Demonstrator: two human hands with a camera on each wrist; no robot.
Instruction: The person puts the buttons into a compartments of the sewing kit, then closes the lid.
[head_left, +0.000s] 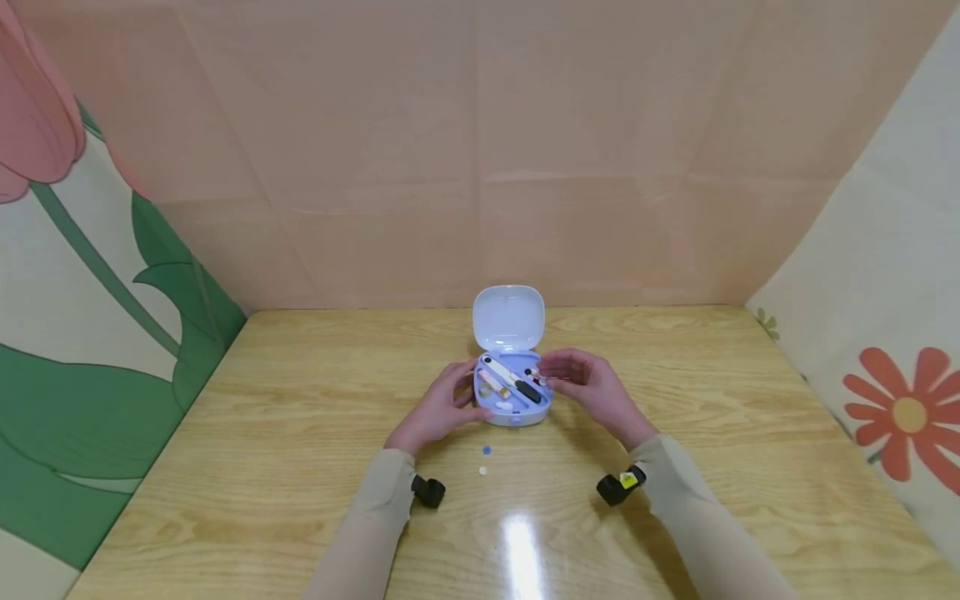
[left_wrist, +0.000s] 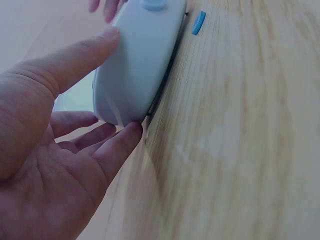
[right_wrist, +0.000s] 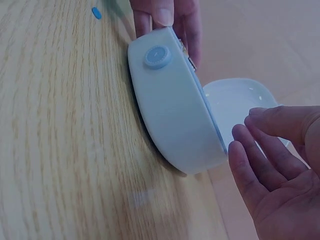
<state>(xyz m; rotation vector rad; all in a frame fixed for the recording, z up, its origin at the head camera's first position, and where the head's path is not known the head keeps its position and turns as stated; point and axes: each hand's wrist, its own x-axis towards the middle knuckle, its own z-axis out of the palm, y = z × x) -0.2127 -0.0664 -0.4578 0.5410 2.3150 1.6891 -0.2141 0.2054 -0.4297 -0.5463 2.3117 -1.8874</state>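
Note:
A small sewing kit box [head_left: 516,419], pale blue and white, stands on the table with its hinged lid [head_left: 508,318] raised at the back. Inside are a white tool with a black end [head_left: 528,391], a small brass-coloured piece [head_left: 504,393] and several tiny dark and pale pieces. My left hand [head_left: 442,407] holds the box's left side, thumb at the front edge and fingers along the side. At the right rim is my right hand [head_left: 588,385], thumb and forefinger tips close together by the small pieces; I cannot tell whether they pinch anything.
On the wood-grain table [head_left: 315,433] in front of the box lie a blue button [head_left: 487,450] and a small white disc [head_left: 483,472]. A plain pinkish sheet [head_left: 480,167] hangs behind the table, and flower-print sheets flank both sides.

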